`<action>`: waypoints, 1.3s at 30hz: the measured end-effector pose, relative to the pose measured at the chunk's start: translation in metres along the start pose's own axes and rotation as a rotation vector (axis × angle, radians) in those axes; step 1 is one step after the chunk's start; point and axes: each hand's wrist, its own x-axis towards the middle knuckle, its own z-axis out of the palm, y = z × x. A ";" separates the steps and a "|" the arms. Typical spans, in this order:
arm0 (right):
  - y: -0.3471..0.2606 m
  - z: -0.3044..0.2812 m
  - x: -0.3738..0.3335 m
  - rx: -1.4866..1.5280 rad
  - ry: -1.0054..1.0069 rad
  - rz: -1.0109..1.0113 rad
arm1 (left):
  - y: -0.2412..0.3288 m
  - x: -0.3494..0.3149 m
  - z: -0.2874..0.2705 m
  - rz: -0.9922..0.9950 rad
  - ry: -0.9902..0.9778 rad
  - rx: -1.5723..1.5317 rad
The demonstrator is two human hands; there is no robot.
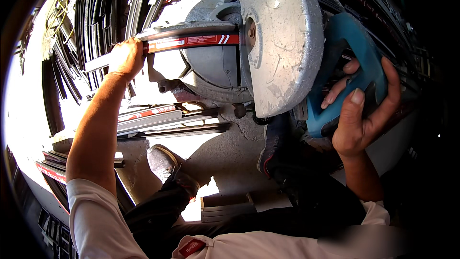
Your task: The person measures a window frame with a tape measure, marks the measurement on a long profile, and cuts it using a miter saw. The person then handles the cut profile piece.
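While the left hand (pixel 127 60) stretches far out, fingers closed over the black-and-red bar (pixel 191 41) along the saw base's (pixel 211 64) back edge, the bent right hand (pixel 358 129) curls its fingers around the blue handle (pixel 370 50).

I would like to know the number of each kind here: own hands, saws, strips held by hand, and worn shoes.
Left hand and right hand: 2
Saw: 1
Red-labelled strip: 1
Grey shoe and dark shoe: 2
Total: 6
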 end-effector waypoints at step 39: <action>0.000 0.001 0.001 0.016 0.001 -0.005 | -0.001 0.001 0.001 -0.018 -0.010 -0.020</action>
